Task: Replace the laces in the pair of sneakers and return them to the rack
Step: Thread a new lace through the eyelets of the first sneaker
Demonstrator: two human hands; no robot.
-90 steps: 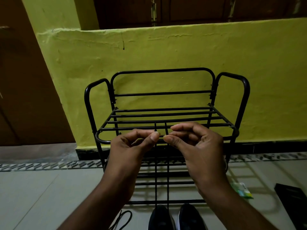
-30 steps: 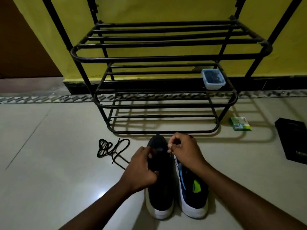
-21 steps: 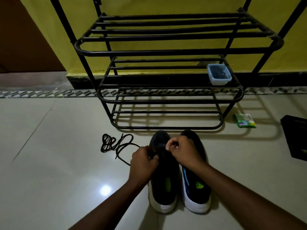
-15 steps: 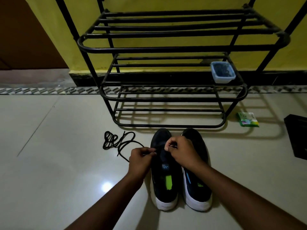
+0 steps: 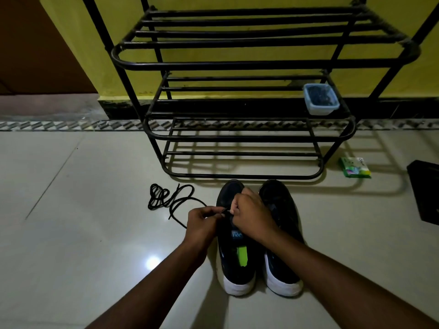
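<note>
- Head view: the left sneaker (image 5: 234,264) and right sneaker (image 5: 282,233) stand touching, side by side on the floor (image 5: 83,233). Their toes point at the rack (image 5: 237,65), just short of its bottom shelf. I judge this keeps the eyelets facing me and the trip back short.
- My left hand (image 5: 202,222) pinches the black lace (image 5: 171,200) near its end, over the left sneaker's upper.
- My right hand (image 5: 251,217) meets it there with fingers curled. I read it as pinching the lace tip too, to steer it into an eyelet.
- The eyelet itself is hidden under that hand.
- The lace trails left to a loose coil on the floor, beside the left sneaker. By my guess that slack lets it feed freely.
- Whether the right sneaker has a lace, I can't tell in this light.
- Around: a tub (image 5: 320,99) with dark contents sits at the right end of the rack's middle shelf. A green packet (image 5: 355,167) lies near the rack's right foot, and a black box (image 5: 425,191) at the right edge.
- In the way: the tub takes that shelf corner, and my right hand blocks my sight of the threading.
</note>
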